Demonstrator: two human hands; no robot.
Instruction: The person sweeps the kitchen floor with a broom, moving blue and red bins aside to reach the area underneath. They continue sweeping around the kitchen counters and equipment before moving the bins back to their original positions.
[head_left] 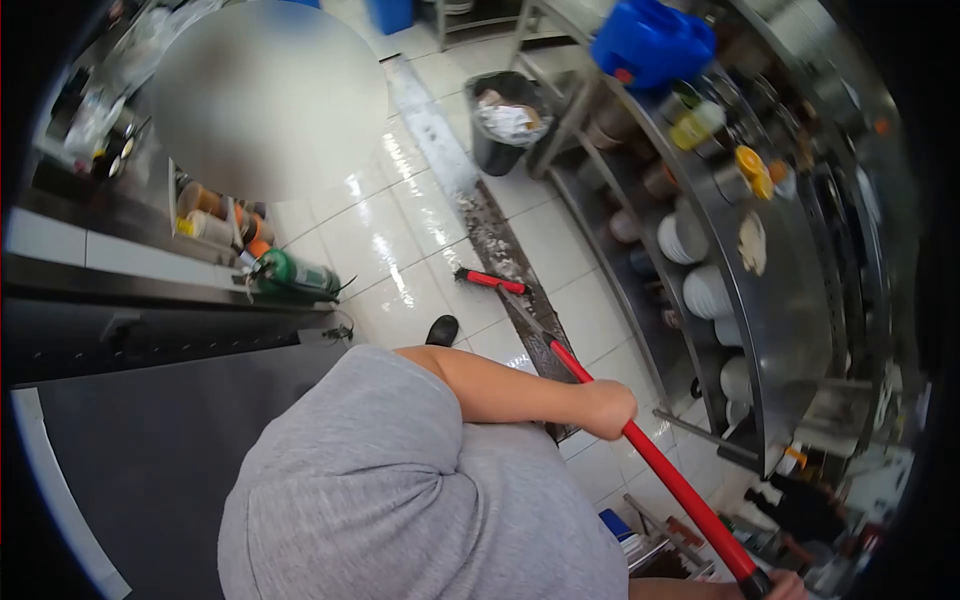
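A long red-handled floor brush [675, 480] runs slantwise across the view. Its red head [495, 282], dark along the edge, is down at the wet tiles beside a dark, dirty floor channel [500, 240]. My left hand [605, 408] is closed around the middle of the handle, with the arm stretched across my body. Near the black upper end of the handle, at the bottom edge of the view, my right hand [787, 586] is wrapped around it and partly cut off. A black shoe [442, 330] stands on the tiles to the left of the brush.
Steel shelving with stacked white plates [708, 292] lines the right side, with a blue jerrycan [653, 42] on top. A lined black bin [506, 125] stands beyond the brush. On the left are a green cylinder [295, 273] and a dark counter [180, 430]. A blurred disc hides the upper left.
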